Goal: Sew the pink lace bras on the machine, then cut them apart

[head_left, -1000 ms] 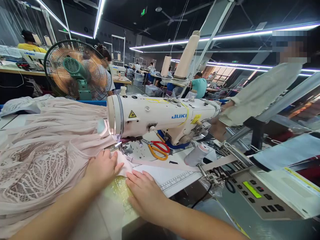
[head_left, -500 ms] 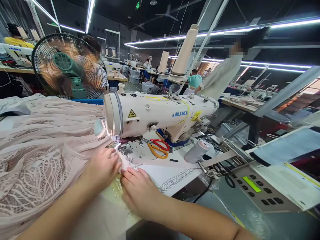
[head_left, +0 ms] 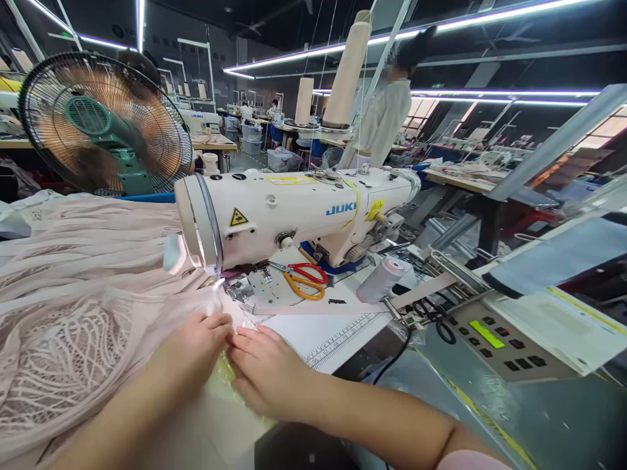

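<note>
A white sewing machine stands across the work surface, its needle area lit at the left end. Pale pink fabric with lace patches runs up to the presser foot. Just in front of the needle, my left hand has its fingers closed on the fabric edge. Beside it, nearly touching, my right hand pinches the same edge, fingers bent over it. A yellowish sheer piece shows between and below the hands. The fingertips partly hide the cloth they grip.
Orange and red-handled scissors lie behind the needle plate. To the right are a grey thread cone, a printed ruler and a control panel. A large fan stands at the left; a person in white is beyond the machine.
My head view has shifted a little to the right. My left hand sits slightly farther back from the needle, and more fabric shows between fingers and presser foot. Both hands keep hold of the fabric.
</note>
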`<state>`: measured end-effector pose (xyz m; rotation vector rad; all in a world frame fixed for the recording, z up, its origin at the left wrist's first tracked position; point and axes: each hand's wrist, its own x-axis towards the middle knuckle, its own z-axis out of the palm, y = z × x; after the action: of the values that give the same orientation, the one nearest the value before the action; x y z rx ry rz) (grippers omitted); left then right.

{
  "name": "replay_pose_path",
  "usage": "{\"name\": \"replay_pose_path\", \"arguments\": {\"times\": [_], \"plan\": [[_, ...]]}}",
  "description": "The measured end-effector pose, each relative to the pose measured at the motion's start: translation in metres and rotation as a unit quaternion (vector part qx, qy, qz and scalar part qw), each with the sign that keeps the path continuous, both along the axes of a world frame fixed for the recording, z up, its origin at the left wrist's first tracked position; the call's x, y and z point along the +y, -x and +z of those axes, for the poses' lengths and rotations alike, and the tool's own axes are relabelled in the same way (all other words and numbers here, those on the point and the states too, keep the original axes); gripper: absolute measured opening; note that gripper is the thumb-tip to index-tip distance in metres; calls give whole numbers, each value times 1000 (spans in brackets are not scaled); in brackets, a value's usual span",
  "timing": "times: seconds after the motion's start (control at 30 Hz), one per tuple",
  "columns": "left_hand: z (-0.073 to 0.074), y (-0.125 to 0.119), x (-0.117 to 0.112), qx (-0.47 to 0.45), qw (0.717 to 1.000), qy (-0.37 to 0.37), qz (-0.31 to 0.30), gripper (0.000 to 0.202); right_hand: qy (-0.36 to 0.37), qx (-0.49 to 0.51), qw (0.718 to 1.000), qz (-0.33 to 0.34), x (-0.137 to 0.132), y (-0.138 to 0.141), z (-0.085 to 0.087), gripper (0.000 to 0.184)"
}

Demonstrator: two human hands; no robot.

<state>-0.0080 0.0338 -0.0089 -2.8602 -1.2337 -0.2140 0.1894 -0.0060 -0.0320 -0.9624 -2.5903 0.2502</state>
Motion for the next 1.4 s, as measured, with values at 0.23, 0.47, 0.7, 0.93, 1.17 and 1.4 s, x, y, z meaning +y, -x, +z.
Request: {"name": "replay_pose_path", "arguments": {"times": [0.23, 0.47, 0.7, 0.93, 1.17, 1.4], "plan": [[3, 4, 7, -20, 999, -30, -5, 38, 17, 15, 1000, -11, 0, 2, 2, 41], [3, 8, 8, -40, 999, -36, -12, 37, 13, 20, 1000, -13, 0, 1, 3, 39], [4, 14, 15, -24, 999, -38, -12, 36, 15, 12, 1000, -14, -1, 0, 4, 41], [4, 22, 21, -29, 999, -22, -14, 41, 22, 12, 1000, -15, 0, 0, 4, 39], [2, 24, 19, -29, 999, 1, 15, 49, 15, 28, 999, -8, 1, -2, 1, 38], [4, 22, 16, -20, 999, 23, 28, 56, 36, 18, 999, -6, -1, -2, 6, 39]]}}
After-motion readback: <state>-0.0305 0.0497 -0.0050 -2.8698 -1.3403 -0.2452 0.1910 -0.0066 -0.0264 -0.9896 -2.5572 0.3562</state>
